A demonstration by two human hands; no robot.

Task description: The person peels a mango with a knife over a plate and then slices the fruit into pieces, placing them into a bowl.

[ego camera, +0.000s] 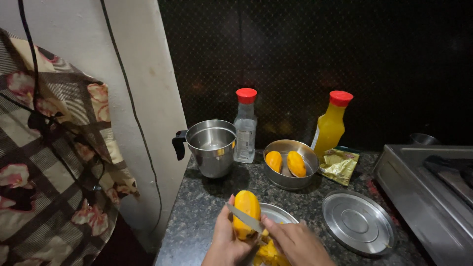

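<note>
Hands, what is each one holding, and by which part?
Left hand grips the peeled mango around its lower half. Right hand holds the knife by its handle, hidden in the fist.

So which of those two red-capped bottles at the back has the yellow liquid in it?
The right-hand bottle, beside the gold packet. The other bottle, next to the steel jug, is clear.

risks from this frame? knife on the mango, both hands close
1. The knife blade lies across the peeled mango, right by the left hand fingers gripping it; a slip on the wet fruit could likely cut them.
2. The right hand works over a steel plate near the counter's front edge; pressure might tip it.
3. Dim light makes the blade edge hard to see.
</note>
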